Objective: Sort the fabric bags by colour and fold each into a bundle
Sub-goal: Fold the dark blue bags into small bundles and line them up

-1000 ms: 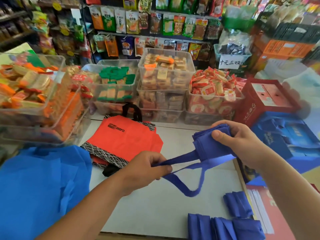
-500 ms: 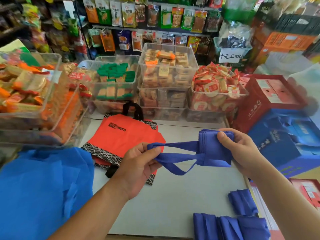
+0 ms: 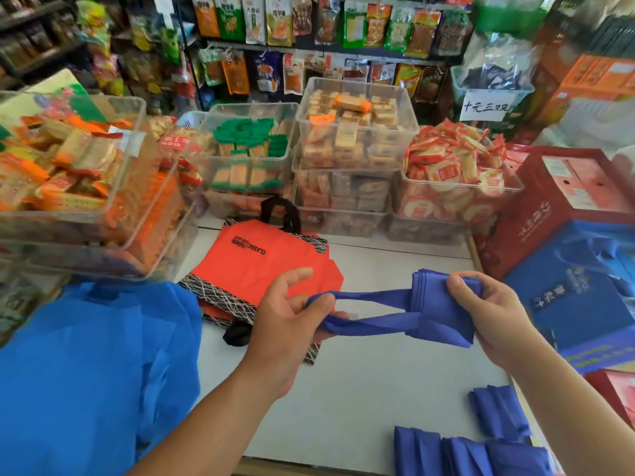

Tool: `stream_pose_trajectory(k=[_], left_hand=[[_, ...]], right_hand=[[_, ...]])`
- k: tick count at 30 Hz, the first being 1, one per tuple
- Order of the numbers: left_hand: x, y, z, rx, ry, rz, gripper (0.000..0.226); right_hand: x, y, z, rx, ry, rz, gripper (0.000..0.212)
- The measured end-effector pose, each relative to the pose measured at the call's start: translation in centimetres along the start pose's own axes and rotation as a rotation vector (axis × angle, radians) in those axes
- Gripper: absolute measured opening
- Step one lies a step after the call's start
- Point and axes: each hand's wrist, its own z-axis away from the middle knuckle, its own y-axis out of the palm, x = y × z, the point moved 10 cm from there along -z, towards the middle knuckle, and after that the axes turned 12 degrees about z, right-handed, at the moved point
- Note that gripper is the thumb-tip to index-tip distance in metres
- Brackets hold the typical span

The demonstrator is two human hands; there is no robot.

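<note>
We hold a folded dark blue fabric bag (image 3: 441, 309) in the air above the white table (image 3: 343, 407), roughly at its middle. Our right hand (image 3: 488, 314) is closed around the folded body of the bag, thumb on top and fingers wrapped behind it. Our left hand (image 3: 292, 314) grips the bag's two handle straps (image 3: 367, 309), which run taut from the bundle leftward into our palm; the thumb presses on the strap ends while the index finger sticks out above them.

Just beyond the left hand an orange bag (image 3: 261, 266) with black lettering and a black-and-white patterned border lies flat on the table, its black handles (image 3: 280, 209) pointing toward the far side. At the near left a large light blue bag (image 3: 86, 372) is spread out loosely over the table edge. At the near right corner several dark blue folded bundles (image 3: 481, 448) lie side by side, touching one another.

Along the far edge of the table stand clear plastic bins (image 3: 357, 132) filled with packaged snacks, some stacked. To the right sit a red carton (image 3: 549, 201) and a blue carton (image 3: 577, 290).
</note>
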Motion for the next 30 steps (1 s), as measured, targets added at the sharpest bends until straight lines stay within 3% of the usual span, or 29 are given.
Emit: stream_pose_trajectory(k=[4, 8, 10, 12, 16, 22, 25, 30], left_hand=[[-0.7, 2.1, 0.9, 0.211, 0.065, -0.135, 0.026], [0.6, 3.5, 1.8, 0.521, -0.032, -0.390, 0.057], [0.5, 3.4, 1.3, 0.563, 0.010, -0.591, 0.063], [-0.4, 3.7, 0.9, 0.590, 0.116, -0.763, 0.058], [-1.7, 4.5, 0.6, 0.639, 0.223, -0.837, 0.038], [-0.5, 3.1, 0.5, 0.673, -0.009, -0.982, 0.028], [-0.7, 3.7, 1.3, 0.756, 0.219, -1.252, 0.014], [-4.1, 6.0, 4.3, 0.836, 0.485, -0.950, 0.010]], right_hand=[[-1.9, -0.9, -0.3, -0.027, 0.072, 0.058, 0.022], [-2.8, -1.0, -0.5, 0.011, 0.123, 0.128, 0.037], [-2.5, -0.9, -0.8, 0.057, 0.133, 0.175, 0.039], [-1.6, -0.5, -1.1, 0.115, 0.113, 0.287, 0.027], [1.3, 0.5, -1.5, 0.178, -0.005, 0.421, 0.016], [2.9, 0.1, -1.5, 0.220, -0.028, 0.323, 0.017], [2.5, 0.7, -1.2, 0.287, -0.020, 0.334, 0.017], [1.0, 1.5, -0.4, 0.321, 0.042, 0.303, 0.028]])
